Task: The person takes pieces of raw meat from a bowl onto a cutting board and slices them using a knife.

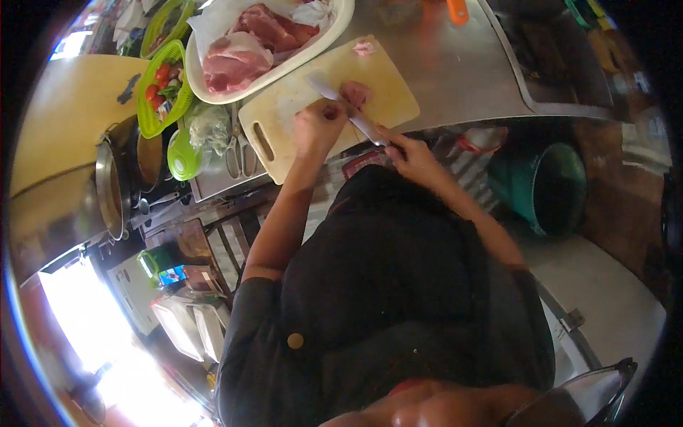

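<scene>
My right hand [416, 162] is wrapped round the handle of a kitchen knife [366, 128]. Its blade points up and left across a pale, worn cutting board [284, 99]. Close to the blade, my left hand [320, 128] is closed in a curl; something dark reddish shows at its fingers, but I cannot make out what it is. A piece of raw meat [356, 94] lies on the board just beyond the blade, and a smaller pink scrap [363, 48] is near the far edge. Larger raw meat cuts [238, 60] fill a white tub [341, 21] behind the board.
Left of the board are scissors [240, 156], a clear plastic bag [210, 128] and a green basket [146, 121] of tomatoes and other vegetables. Pans [110, 188] stand farther left. A sink [541, 50] is at the right, with a green bucket [544, 188] below the counter.
</scene>
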The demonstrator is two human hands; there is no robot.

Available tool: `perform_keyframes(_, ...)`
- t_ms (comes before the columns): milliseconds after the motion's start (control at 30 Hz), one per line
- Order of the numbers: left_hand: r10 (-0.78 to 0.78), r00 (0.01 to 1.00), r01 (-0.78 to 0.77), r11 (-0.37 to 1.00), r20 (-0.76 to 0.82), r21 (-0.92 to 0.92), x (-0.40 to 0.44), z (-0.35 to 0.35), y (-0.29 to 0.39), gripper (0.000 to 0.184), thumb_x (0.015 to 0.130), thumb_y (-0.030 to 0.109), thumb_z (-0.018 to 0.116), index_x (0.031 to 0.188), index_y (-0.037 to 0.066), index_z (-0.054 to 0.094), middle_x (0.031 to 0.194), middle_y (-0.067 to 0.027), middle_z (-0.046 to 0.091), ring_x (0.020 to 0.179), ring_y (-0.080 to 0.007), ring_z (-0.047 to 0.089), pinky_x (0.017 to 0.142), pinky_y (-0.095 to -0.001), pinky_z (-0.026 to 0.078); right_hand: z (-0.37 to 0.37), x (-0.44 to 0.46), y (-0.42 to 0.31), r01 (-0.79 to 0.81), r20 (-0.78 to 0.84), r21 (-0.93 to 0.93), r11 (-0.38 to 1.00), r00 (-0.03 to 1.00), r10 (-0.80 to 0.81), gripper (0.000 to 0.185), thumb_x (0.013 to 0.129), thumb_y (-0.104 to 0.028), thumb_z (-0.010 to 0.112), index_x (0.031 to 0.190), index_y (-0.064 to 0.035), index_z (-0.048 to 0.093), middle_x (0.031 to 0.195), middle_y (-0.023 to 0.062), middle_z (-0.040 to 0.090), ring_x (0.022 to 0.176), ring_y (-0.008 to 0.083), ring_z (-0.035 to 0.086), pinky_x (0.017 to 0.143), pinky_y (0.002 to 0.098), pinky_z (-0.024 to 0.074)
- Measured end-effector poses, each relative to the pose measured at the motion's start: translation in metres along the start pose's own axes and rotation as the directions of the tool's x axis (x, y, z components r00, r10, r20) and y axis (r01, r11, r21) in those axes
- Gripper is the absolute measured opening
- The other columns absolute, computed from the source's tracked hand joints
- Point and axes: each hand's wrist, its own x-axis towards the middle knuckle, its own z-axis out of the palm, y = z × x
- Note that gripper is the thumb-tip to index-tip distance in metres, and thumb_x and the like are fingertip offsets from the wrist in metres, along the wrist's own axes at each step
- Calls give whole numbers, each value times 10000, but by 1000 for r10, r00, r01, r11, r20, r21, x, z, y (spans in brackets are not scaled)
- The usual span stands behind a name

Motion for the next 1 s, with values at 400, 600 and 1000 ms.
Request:
perform_keyframes(400,-139,984,177,859,114,-481,26,6,-38,176,765,95,677,846,-61,686,749,-107,698,668,-141,669,625,-255,531,-39,-50,-16,-194,117,7,981,974,192,524,878,-12,537,1362,-204,475,1171,153,633,1027,279,638,886,329,474)
perform_keyframes(600,67,997,-62,982,26,-177,-1,-20,-33,138,760,44,632,872,0,699,786,-140,685,703,-208,671,626,-283,527,-52,-71,-9,-63,24,15,998,998,63,550,862,-37,554,1368,-229,457,1234,160,582,1081,368,587,932,391,469)
perform_keyframes(1000,351,920,-372,923,175,104,3,-7,-12,152,735,75,629,882,56,663,942,-158,640,907,-353,599,761,-408,509,-41,-66,-21,-91,54,-30,995,994,92,501,889,-44,535,1364,-190,475,1216,153,604,1033,252,634,890,312,458)
